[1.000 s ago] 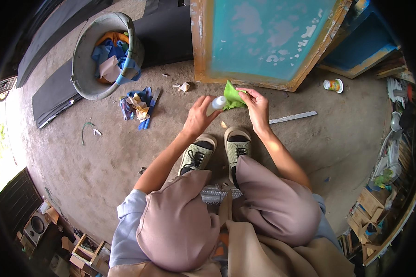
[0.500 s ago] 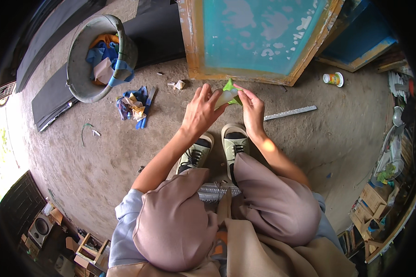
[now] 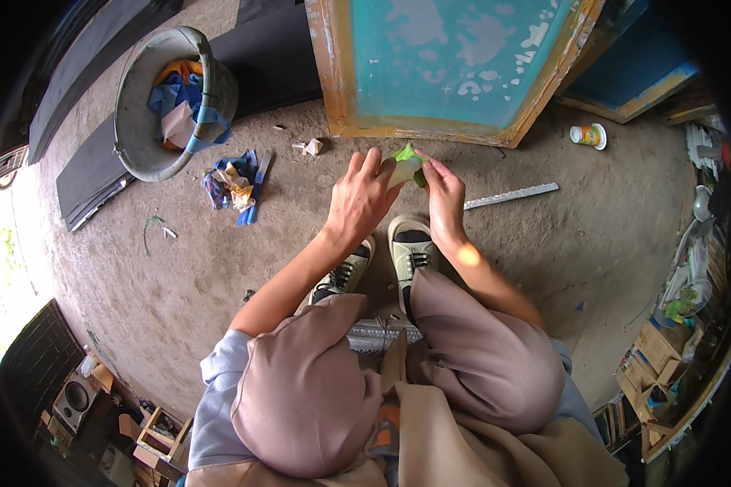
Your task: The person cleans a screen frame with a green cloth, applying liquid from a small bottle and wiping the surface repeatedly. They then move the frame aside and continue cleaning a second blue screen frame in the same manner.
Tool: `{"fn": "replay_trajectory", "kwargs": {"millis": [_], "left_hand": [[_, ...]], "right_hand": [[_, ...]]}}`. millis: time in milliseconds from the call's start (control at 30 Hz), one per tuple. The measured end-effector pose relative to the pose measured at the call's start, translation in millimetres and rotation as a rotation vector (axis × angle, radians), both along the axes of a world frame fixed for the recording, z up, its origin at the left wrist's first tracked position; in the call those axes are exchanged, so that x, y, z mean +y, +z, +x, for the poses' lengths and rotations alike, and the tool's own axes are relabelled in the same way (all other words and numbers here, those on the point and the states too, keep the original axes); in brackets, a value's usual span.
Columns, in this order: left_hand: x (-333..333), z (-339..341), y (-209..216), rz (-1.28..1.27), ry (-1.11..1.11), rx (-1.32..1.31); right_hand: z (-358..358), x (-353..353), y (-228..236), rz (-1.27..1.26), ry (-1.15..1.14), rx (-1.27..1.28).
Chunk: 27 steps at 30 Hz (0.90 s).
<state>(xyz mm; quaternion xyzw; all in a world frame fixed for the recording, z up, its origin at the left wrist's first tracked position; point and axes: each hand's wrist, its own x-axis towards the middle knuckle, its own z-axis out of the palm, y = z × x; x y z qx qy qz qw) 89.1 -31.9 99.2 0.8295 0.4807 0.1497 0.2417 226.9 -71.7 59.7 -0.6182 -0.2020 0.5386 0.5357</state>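
Above my shoes, both hands work on one small thing, a pale, translucent tube-like piece with a bright green, film-like part (image 3: 407,153) at its far end. My left hand (image 3: 360,193) is closed around the pale part, and its fingers hide much of it. At the green part's right edge, my right hand (image 3: 443,192) pinches with thumb and fingertips. What exactly the piece is, I cannot make out. Just beyond it leans a wooden-framed screen printing frame (image 3: 455,69) with turquoise mesh and pale shapes.
A grey bucket (image 3: 126,105) of rags stands at the far left, with crumpled cloths (image 3: 230,183) beside it. To the right lie a pale metal strip (image 3: 512,196) and a tipped paper cup (image 3: 586,135). Wooden boxes (image 3: 656,357) line the right edge.
My left hand has turned slightly and shifted a little right around the pale piece. The green part sits more bunched between my hands. My right hand keeps its pinch.
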Motion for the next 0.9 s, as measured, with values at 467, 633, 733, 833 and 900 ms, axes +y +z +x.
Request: {"fn": "replay_trajectory", "kwargs": {"millis": [467, 633, 733, 833, 900], "left_hand": [[11.0, -52.2, -84.0, -0.258, 0.197, -0.349], [13.0, -48.6, -83.1, -0.314, 0.122, -0.301], [11.2, -51.5, -84.9, -0.347, 0.147, -0.291], [10.5, -54.6, -85.6, -0.345, 0.162, -0.280], [11.4, -53.4, -83.5, -0.349, 0.162, -0.284]], "right_hand": [[87.1, 28.5, 10.3, 0.186, -0.519, 0.133], [91.5, 96.4, -7.5, 0.308, -0.524, -0.455], [88.7, 96.7, -31.4, 0.363, -0.280, -1.103], [103.8, 85.9, -49.7, 0.367, 0.120, -1.512], [122.1, 85.6, -56.4, 0.309, 0.354, -1.729]]}}
